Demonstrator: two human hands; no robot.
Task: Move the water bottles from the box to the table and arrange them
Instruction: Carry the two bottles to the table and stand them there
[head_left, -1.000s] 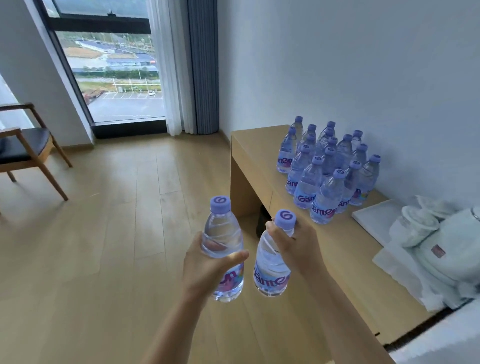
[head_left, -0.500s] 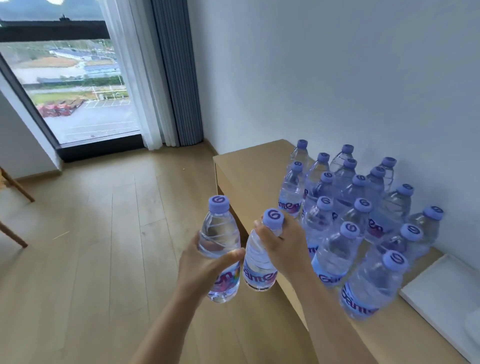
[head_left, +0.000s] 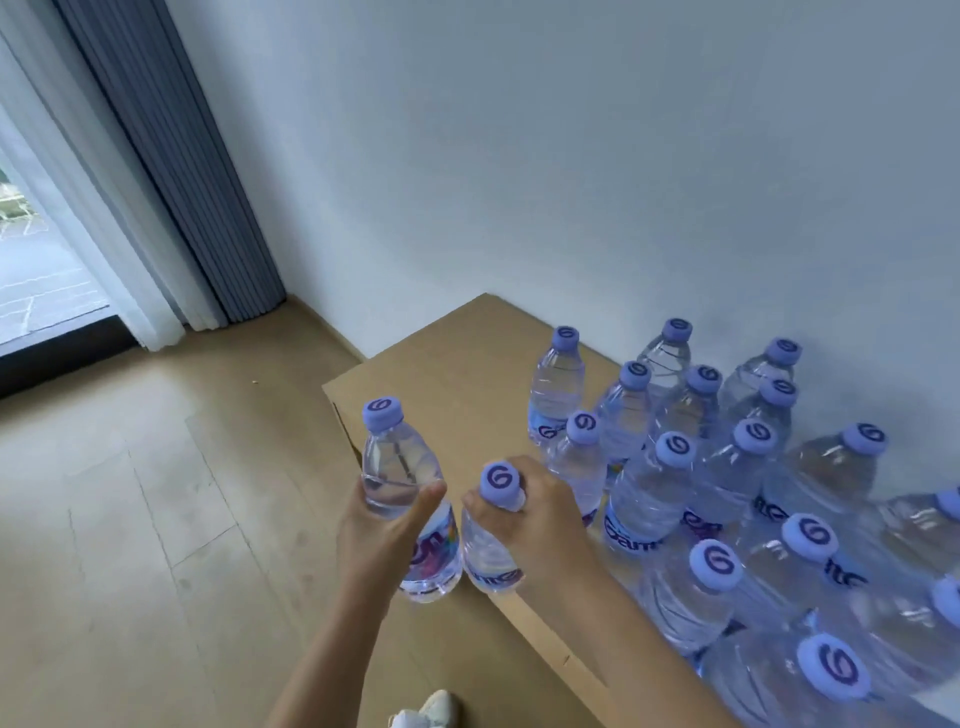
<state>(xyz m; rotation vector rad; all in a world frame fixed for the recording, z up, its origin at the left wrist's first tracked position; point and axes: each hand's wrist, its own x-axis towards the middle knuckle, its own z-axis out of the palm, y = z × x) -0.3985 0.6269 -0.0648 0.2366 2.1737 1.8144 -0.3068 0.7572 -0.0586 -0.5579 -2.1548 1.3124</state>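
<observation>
Both hands gripping water bottles
L hand (head_left: 387, 525) grips left bottle (head_left: 402, 499) mid-body; R hand (head_left: 537, 506) grips right bottle (head_left: 491, 551) at neck, at table (head_left: 447, 358) edge.

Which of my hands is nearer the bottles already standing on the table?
Right. The right hand, gripping a bottle by its neck, is beside the nearest standing bottle; the left hand holds its bottle farther out, at the table edge.

I see the counter (head_left: 457, 364) running from 12 toward 5 o'clock against the wall (head_left: 571, 156). Cluster of bottles (head_left: 675, 467) stands on it at 2–4 o'clock, upright. Left bottle (head_left: 397, 467) and right bottle (head_left: 491, 545) side by side at the counter's near edge, just at 9 o'clock of the cluster. Floor (head_left: 130, 519) at 9, curtain (head_left: 171, 171) at 11.
</observation>
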